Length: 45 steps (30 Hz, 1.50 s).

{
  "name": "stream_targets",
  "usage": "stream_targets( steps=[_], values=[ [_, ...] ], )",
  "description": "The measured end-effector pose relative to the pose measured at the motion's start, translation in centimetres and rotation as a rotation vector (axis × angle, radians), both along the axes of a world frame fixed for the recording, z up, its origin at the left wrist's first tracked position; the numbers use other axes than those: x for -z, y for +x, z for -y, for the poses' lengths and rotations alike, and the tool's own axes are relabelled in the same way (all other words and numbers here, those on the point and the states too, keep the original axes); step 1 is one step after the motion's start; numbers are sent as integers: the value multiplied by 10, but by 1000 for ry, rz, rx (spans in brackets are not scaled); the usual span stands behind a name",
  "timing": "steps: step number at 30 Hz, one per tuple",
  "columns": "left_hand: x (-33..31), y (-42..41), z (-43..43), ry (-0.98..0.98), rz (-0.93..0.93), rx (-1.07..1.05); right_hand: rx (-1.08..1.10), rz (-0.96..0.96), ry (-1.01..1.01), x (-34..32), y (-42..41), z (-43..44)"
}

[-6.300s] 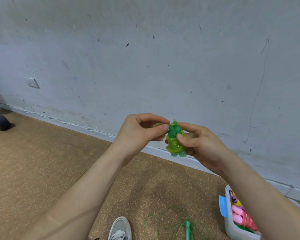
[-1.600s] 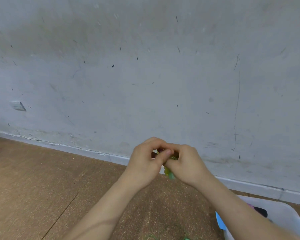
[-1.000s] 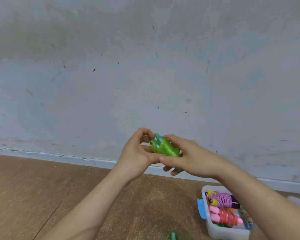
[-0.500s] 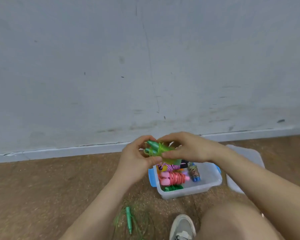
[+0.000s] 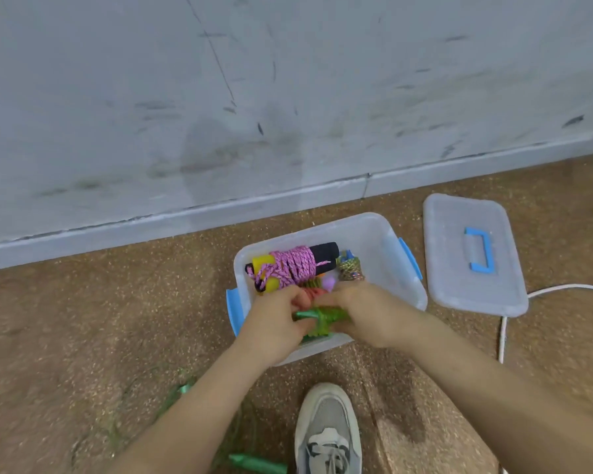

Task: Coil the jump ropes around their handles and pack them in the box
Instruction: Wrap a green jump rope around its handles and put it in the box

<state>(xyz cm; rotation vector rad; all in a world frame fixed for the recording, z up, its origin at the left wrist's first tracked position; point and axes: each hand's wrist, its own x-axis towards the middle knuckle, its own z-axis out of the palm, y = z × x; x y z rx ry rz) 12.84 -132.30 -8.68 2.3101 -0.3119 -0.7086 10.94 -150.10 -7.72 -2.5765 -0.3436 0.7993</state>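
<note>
A coiled green jump rope [image 5: 320, 319] is held low inside the clear plastic box [image 5: 374, 234], at its near side. My left hand [image 5: 274, 325] grips the rope's left end and my right hand [image 5: 367, 314] grips its right end. Further back in the box lie a pink rope coiled on black and yellow handles [image 5: 293, 268], a small multicoloured coiled rope [image 5: 350, 268] and a pink-orange coil [image 5: 314, 292], partly hidden by my hands. Another green jump rope [image 5: 257, 464] lies loose on the floor under my left forearm.
The box's clear lid [image 5: 473, 254] with a blue handle lies on the brown floor to the right. A white cable [image 5: 504, 323] runs past it. My shoe [image 5: 327, 429] stands just before the box. A grey wall [image 5: 288, 97] rises right behind the box.
Both hands have gone down with the coiled green rope, from above the box into its near side. My view has tilted down and to the right, bringing the lid into sight.
</note>
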Motion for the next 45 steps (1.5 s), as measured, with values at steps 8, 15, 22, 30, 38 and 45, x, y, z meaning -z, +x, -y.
stream_targets(
  steps=[8,15,22,30,38,45],
  values=[
    [8,-2,-3,258,235,231,-59,-57,4,17,13,-21],
    [11,-5,2,765,383,477,100,-11,64,36,12,-21],
    [3,3,-23,310,422,322,209,126,189,8,7,-40],
    [24,-68,-161,97,-19,-554,-108,-45,289,-1,-32,-132],
    [102,-197,-186,623,-190,-68,-415,-340,-277,87,-92,-186],
    [102,-173,-197,267,44,-752,-418,-273,-392,108,-91,-188]
  ],
)
